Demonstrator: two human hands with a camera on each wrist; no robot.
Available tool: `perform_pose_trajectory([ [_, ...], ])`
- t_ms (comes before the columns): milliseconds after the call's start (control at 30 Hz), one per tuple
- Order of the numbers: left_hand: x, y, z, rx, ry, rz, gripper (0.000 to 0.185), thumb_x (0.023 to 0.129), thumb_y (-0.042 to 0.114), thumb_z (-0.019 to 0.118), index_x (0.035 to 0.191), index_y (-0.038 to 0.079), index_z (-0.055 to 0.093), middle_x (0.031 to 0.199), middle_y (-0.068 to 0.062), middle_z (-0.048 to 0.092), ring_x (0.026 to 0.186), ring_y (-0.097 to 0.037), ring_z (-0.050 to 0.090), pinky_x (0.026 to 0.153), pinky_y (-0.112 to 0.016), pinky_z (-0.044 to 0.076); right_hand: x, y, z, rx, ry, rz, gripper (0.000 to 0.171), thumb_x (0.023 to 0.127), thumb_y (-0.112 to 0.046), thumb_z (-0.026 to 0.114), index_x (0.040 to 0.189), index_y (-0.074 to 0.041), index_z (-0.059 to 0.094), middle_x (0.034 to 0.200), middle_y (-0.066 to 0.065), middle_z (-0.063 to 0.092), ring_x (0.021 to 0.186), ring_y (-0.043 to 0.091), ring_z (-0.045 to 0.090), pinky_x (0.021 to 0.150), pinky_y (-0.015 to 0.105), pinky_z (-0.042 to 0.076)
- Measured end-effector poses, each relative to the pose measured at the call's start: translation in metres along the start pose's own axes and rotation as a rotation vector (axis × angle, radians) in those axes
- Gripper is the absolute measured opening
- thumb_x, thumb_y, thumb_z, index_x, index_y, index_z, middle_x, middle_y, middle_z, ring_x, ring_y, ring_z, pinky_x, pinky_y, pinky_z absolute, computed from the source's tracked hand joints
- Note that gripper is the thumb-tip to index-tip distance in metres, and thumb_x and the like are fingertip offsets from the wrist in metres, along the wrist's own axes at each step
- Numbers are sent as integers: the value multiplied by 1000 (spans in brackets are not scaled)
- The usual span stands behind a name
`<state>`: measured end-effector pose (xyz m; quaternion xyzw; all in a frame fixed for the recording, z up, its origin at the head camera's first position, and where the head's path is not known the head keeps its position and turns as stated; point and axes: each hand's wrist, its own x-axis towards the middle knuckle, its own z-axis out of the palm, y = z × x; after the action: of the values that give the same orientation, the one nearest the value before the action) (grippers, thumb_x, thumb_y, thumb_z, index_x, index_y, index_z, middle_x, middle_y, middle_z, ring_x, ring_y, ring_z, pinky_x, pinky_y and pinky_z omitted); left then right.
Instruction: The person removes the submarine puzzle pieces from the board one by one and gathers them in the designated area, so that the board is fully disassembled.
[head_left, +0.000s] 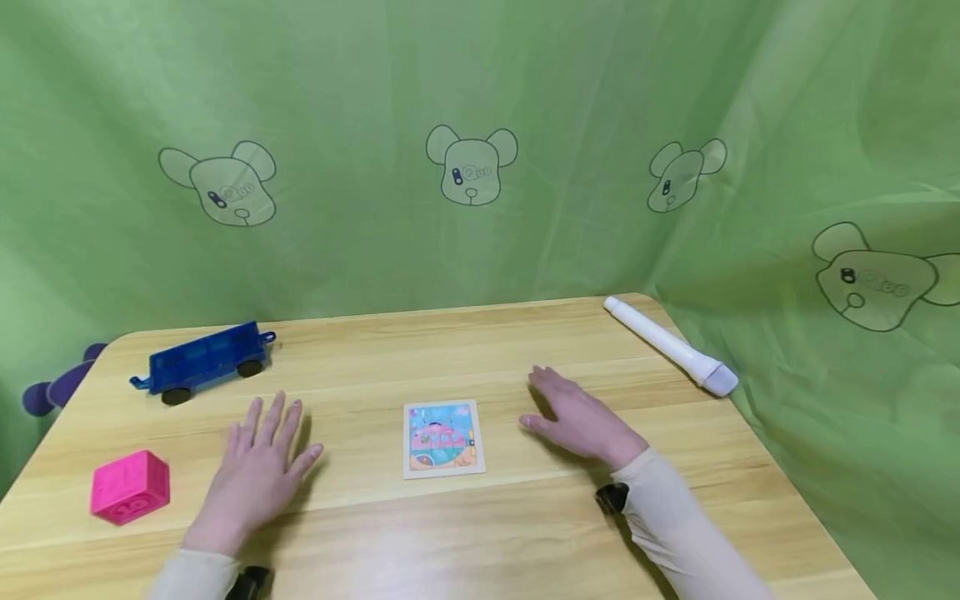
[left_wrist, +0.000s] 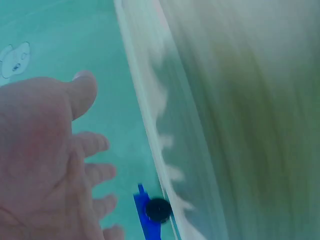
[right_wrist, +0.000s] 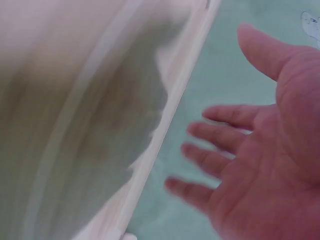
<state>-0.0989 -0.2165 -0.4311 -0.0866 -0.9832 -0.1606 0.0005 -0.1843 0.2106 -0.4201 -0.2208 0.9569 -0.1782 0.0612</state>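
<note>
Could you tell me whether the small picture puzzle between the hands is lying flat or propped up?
Flat: the picture puzzle lies face up on the table, untouched.

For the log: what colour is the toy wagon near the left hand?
The toy wagon is blue with black wheels; the head view shows it best.

1 puzzle (head_left: 443, 438), 1 cube (head_left: 130, 487), 1 wagon (head_left: 202, 362), 1 pen (head_left: 671, 345)

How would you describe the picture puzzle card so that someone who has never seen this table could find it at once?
Start at the wooden table before the green curtain. Midway between the left hand and the right hand, both open, lies the puzzle card. It is the only flat thing there: a pale-framed, pastel cartoon picture.
</note>
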Motion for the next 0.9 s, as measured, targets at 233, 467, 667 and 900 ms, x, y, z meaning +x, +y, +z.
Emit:
perform_pose_trajectory([
  [233,2,35,9,-85,-2,212,64,99,34,59,149,0,37,155,-21,28,142,-42,23,113,-57,20,22,-23,6,109,-2,-111,55,98,-27,62,144,0,47,147,15,46,136,32,40,113,47,29],
  [467,1,69,22,-140,-84,329,59,98,30,61,147,2,43,156,-19,28,142,-40,23,113,-55,21,36,-45,12,129,-60,-170,48,96,-22,65,139,-4,54,141,12,53,133,28,45,112,42,32],
  [667,3,89,30,-154,-111,378,61,97,32,62,147,2,44,157,-16,29,143,-40,23,113,-54,25,48,-58,21,118,-111,-213,44,97,-22,64,137,-7,57,139,8,55,131,25,46,111,41,33],
  [900,4,107,39,-173,-143,439,58,97,32,63,143,0,49,156,-14,32,143,-37,24,110,-51,33,59,-70,26,104,-158,-244,40,98,-19,62,136,-8,58,138,5,55,131,23,46,111,41,33],
])
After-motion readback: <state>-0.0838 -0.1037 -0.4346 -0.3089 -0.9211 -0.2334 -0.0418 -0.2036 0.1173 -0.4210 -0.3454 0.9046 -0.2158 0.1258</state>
